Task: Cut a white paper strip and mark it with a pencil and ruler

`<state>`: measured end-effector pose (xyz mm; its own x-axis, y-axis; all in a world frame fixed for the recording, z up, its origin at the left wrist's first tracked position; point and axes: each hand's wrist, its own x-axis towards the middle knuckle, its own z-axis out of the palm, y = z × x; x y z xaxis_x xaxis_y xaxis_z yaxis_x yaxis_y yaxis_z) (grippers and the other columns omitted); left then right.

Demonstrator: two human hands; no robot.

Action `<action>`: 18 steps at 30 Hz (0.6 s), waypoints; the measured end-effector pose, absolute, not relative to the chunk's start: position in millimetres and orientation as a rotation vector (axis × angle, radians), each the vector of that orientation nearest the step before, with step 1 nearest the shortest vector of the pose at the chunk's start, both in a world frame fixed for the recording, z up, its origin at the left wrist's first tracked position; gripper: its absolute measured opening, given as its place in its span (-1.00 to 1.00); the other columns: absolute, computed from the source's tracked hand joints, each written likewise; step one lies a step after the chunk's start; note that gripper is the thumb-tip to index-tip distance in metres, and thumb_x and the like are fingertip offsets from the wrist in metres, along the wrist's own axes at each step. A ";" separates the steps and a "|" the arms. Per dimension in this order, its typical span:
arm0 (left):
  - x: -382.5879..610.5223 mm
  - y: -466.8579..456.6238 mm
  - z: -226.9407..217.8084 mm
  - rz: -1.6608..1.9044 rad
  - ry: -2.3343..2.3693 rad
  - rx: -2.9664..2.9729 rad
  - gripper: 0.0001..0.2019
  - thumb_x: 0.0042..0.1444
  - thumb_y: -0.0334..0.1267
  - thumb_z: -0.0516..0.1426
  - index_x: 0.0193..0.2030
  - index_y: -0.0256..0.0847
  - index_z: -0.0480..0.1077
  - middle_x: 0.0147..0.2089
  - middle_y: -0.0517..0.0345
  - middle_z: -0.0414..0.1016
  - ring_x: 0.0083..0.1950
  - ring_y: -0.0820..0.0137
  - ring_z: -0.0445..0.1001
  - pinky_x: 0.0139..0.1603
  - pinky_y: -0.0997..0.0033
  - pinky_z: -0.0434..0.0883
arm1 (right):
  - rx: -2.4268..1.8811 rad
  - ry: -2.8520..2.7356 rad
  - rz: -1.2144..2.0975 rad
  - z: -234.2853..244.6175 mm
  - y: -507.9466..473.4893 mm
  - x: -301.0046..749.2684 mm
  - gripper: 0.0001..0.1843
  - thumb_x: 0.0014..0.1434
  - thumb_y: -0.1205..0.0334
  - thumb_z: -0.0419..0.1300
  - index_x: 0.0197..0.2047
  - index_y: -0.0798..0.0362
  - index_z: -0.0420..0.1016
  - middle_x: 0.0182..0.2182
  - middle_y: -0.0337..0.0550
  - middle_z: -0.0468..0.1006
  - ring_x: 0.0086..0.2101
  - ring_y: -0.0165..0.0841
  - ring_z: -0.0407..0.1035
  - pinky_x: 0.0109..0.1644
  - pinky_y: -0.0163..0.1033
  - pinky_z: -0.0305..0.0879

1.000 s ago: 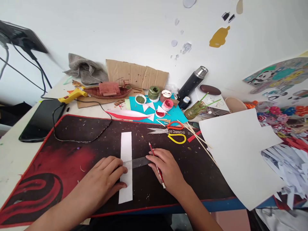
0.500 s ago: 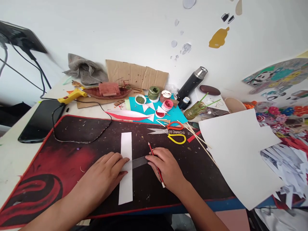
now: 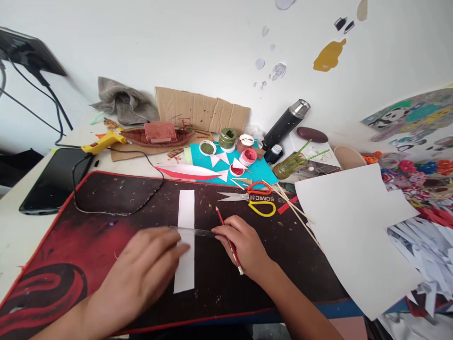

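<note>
A white paper strip [image 3: 185, 274] lies upright across the dark mat. Over it runs a narrow clear ruler [image 3: 201, 233], nearly level. My right hand [image 3: 244, 243] pinches the ruler's right end between thumb and fingers. The same hand also keeps a red pencil [image 3: 230, 242], its tip pointing away from me. My left hand [image 3: 145, 264], smeared by motion, hovers by the strip's left edge, with thumb and fingers apart. The ruler's left end shows just beyond its fingers; whether they touch is unclear.
Scissors [image 3: 233, 196] with orange and yellow handles lie beyond the right hand. Paint jars [image 3: 227, 137] stand on a blue sheet [image 3: 266, 171]. A yellow glue gun [image 3: 102, 141] and its cord lie left. A large white paper sheet [image 3: 354, 236] covers the right side.
My left hand has drawn back left and towards me, off the strip and ruler. The ruler has turned closer to level. My right hand keeps its hold on ruler and pencil.
</note>
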<state>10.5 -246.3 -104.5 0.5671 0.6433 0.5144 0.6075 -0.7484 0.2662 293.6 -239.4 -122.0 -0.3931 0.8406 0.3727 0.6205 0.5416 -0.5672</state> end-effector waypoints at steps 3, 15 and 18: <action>22.2 -259.6 -114.0 0.842 0.910 2.745 -0.68 0.51 -0.34 0.08 0.23 -0.06 0.58 0.19 0.17 0.71 0.25 0.34 0.57 0.48 0.28 0.33 | -1.189 -2.039 0.524 -120.4 -231.1 294.8 -0.85 0.56 0.32 0.25 0.05 -0.02 0.67 -0.20 -0.11 0.58 -0.26 -0.30 0.54 -0.19 -0.25 0.49; -6.9 -273.0 -108.9 0.565 0.683 2.983 -0.55 0.50 -0.22 0.09 0.45 0.02 0.47 0.50 0.28 0.52 0.44 0.41 0.51 0.48 0.37 0.46 | -1.194 -2.024 0.654 -123.6 -203.6 290.9 -0.83 0.53 0.33 0.26 0.05 -0.04 0.68 -0.15 -0.11 0.59 -0.21 -0.28 0.58 -0.11 -0.22 0.52; -12.4 -274.6 -105.5 0.583 0.669 2.918 -0.48 0.46 -0.38 0.05 0.48 0.02 0.45 0.51 0.31 0.50 0.49 0.43 0.46 0.54 0.39 0.38 | -1.185 -2.092 0.620 -125.6 -197.5 288.0 -0.83 0.53 0.34 0.25 0.06 -0.01 0.68 -0.15 -0.09 0.60 -0.20 -0.27 0.59 -0.11 -0.21 0.52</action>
<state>-12.4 -274.6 -105.5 0.8312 0.4361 0.3448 0.4013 -0.8999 0.1708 288.0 -197.5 -125.6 -0.3832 0.8728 0.3021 0.5671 0.4805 -0.6689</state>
